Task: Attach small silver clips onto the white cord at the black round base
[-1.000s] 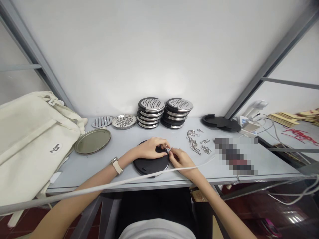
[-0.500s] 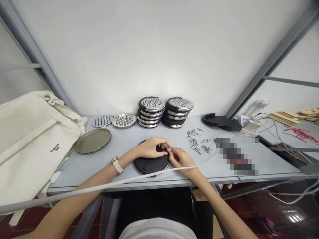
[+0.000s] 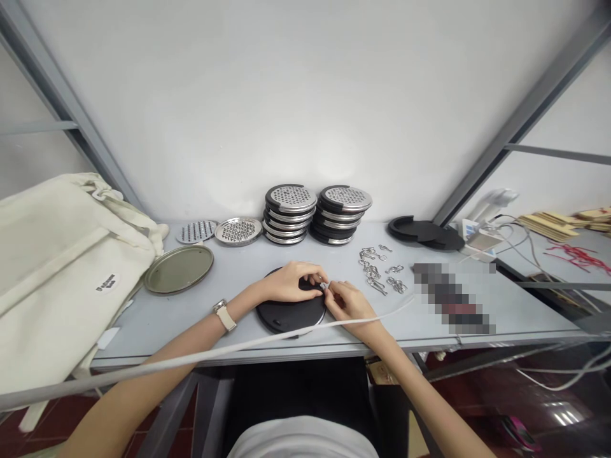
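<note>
A round black plate [image 3: 292, 313] lies on the table right in front of me. My left hand [image 3: 290, 283] rests across its far part, thumb and fingers closed at the right edge. My right hand [image 3: 351, 301] meets it there, thumb and forefinger pinching a small silver metal clasp [image 3: 324, 286] against the plate's edge. The fingertips partly hide the clasp, and I cannot tell whether it is fixed to the plate. To the right of my right hand lie several loose metal clasps [image 3: 372, 270].
Two stacks of black-and-silver graters [image 3: 291, 198] stand by the wall. Left of them lie a loose grater disc [image 3: 238, 231] and an olive round lid [image 3: 179, 270]. Black round pieces [image 3: 424, 234] lie at back right. A cream bag [image 3: 71, 254] is at left; a white cable [image 3: 258, 345] crosses in front.
Both hands stay at the plate's right edge. The fingers of my right hand have shifted slightly around the clasp, which now shows less.
</note>
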Tool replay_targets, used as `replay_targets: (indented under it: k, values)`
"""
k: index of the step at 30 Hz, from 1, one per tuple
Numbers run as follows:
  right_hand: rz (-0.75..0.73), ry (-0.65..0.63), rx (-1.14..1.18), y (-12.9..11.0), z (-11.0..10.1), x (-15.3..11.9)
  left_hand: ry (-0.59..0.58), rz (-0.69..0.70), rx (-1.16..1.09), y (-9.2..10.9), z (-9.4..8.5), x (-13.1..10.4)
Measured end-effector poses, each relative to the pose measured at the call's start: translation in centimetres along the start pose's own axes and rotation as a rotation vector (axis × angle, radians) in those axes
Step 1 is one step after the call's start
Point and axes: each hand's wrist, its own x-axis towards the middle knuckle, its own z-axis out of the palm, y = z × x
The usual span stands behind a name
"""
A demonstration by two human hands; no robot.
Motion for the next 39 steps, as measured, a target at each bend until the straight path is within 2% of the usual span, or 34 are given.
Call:
replay_targets:
  k: [8,13,23,29,39]
  values:
    - [0.005,0.035,0.016,0.3,0.0,-0.1,-0.010,0.023,0.003,-0.3,0.1,0.0]
    - [0.012,-0.009,-0.002,0.5,0.1,0.0,0.034,-0.004,0.031,-0.4,0.1,-0.1]
    - [-0.008,-0.092,0.009,0.0,-0.4,0.1,-0.008,0.019,0.039,0.2,0.1,-0.1]
    - [0.024,-0.081,0.015,-0.1,-0.3,0.0,-0.025,0.076,0.122,0.5,-0.1,0.1]
    - [0.032,-0.067,0.067,0.1,-0.3,-0.1,-0.006,0.040,0.088,0.5,0.0,0.1]
